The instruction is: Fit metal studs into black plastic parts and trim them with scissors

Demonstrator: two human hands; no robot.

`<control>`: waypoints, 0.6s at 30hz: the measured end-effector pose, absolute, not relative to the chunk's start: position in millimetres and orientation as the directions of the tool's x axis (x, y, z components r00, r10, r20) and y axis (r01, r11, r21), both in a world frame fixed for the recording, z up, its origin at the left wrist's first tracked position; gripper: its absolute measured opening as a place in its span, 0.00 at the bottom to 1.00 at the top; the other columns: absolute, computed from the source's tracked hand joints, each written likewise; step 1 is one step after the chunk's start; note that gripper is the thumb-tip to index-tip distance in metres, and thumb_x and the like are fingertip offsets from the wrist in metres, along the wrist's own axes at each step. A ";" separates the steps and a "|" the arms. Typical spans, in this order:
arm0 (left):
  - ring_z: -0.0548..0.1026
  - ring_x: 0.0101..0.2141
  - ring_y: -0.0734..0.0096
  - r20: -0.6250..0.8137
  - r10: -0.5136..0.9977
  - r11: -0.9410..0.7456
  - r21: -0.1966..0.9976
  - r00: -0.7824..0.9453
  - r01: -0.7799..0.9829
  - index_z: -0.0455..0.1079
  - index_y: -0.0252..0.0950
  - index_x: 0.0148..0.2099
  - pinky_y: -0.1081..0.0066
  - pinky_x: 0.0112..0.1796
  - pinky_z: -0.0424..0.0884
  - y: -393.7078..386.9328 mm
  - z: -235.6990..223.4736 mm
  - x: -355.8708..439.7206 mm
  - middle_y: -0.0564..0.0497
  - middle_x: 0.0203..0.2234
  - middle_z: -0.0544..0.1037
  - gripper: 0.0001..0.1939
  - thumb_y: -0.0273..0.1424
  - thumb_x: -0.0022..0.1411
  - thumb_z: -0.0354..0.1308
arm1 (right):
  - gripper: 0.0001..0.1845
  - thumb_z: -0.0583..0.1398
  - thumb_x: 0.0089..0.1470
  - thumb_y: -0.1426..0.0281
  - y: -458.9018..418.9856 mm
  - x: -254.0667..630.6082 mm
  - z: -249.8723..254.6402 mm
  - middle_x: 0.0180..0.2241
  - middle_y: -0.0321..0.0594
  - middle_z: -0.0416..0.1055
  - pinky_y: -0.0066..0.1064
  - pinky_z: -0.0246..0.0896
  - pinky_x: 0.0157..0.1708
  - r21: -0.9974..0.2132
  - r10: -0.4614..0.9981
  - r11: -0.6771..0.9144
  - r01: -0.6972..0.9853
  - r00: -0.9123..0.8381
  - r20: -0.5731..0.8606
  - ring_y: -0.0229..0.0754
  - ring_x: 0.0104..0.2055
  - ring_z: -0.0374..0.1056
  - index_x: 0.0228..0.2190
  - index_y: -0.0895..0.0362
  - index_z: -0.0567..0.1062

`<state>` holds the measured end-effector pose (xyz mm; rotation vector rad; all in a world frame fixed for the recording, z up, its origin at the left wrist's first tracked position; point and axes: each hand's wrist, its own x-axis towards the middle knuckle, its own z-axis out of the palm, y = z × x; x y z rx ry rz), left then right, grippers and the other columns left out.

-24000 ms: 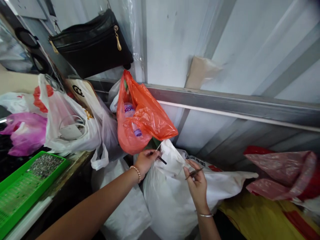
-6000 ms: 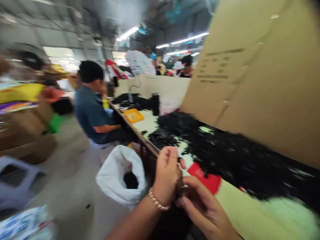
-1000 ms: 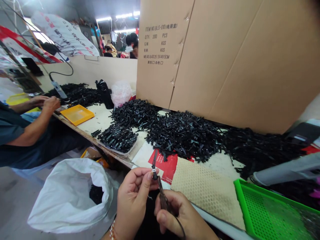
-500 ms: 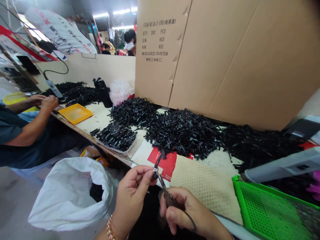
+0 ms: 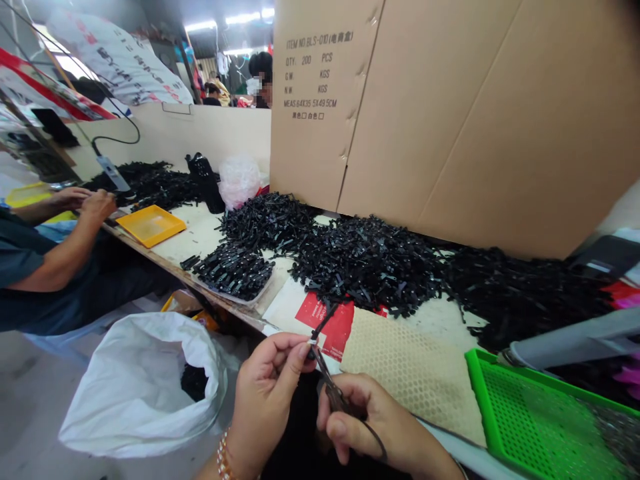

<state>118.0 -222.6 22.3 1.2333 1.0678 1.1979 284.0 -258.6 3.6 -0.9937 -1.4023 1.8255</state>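
Observation:
My left hand (image 5: 267, 390) pinches a thin black plastic strip (image 5: 320, 328) between thumb and fingertips at the table's near edge. My right hand (image 5: 370, 420) is closed round a small dark tool (image 5: 333, 393) whose tip meets the strip at the pinch. A big heap of black plastic strips (image 5: 370, 263) lies on the table just beyond my hands. A tidier batch (image 5: 233, 270) sits on a flat tray to the left.
A beige mesh mat (image 5: 415, 373) and a green basket (image 5: 540, 420) are to the right. A white sack (image 5: 135, 387) stands open on the floor, left. A cardboard wall (image 5: 450, 113) backs the table. A person in a blue shirt (image 5: 30, 267) works beside a yellow tray (image 5: 150, 225).
Since 24 s ago I have turned from the hanging bags to this table. In the last second my hands have barely shifted; the strip tilts slightly more to the right.

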 end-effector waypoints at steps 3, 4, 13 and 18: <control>0.78 0.30 0.69 0.003 0.997 0.009 0.990 0.081 -0.137 0.72 0.34 0.36 0.73 0.33 0.77 -225.4 19.3 120.7 0.48 0.29 0.80 0.10 0.37 0.58 0.60 | 0.28 0.61 0.49 0.46 -260.8 280.4 2.6 0.18 0.34 0.65 0.21 0.46 0.18 -0.976 0.851 -0.218 -0.032 -0.496 -0.174 0.31 0.19 0.57 0.30 0.62 0.70; 0.79 0.30 0.69 -0.007 0.997 0.020 0.987 0.079 -0.160 0.72 0.34 0.36 0.72 0.34 0.77 -226.3 18.2 121.8 0.48 0.29 0.80 0.11 0.37 0.58 0.61 | 0.29 0.61 0.50 0.46 -261.5 279.3 1.7 0.18 0.34 0.65 0.22 0.46 0.19 -0.977 0.855 -0.209 -0.030 -0.491 -0.168 0.31 0.19 0.56 0.31 0.62 0.70; 0.78 0.30 0.71 -0.154 0.982 0.180 0.934 0.107 -0.309 0.69 0.34 0.35 0.71 0.36 0.77 -230.7 17.1 127.5 0.50 0.28 0.80 0.12 0.38 0.57 0.62 | 0.27 0.61 0.50 0.47 -263.4 272.8 -3.9 0.19 0.34 0.66 0.25 0.51 0.24 -0.993 0.905 -0.112 -0.037 -0.416 -0.087 0.33 0.21 0.61 0.30 0.61 0.71; 0.78 0.30 0.69 -0.121 0.981 0.158 0.950 0.149 -0.268 0.69 0.33 0.33 0.70 0.36 0.77 -229.1 19.8 125.9 0.49 0.28 0.80 0.12 0.38 0.57 0.62 | 0.29 0.60 0.50 0.46 -262.6 273.6 -4.4 0.17 0.34 0.65 0.24 0.50 0.21 -0.991 0.902 -0.119 -0.062 -0.424 -0.082 0.33 0.19 0.60 0.30 0.62 0.70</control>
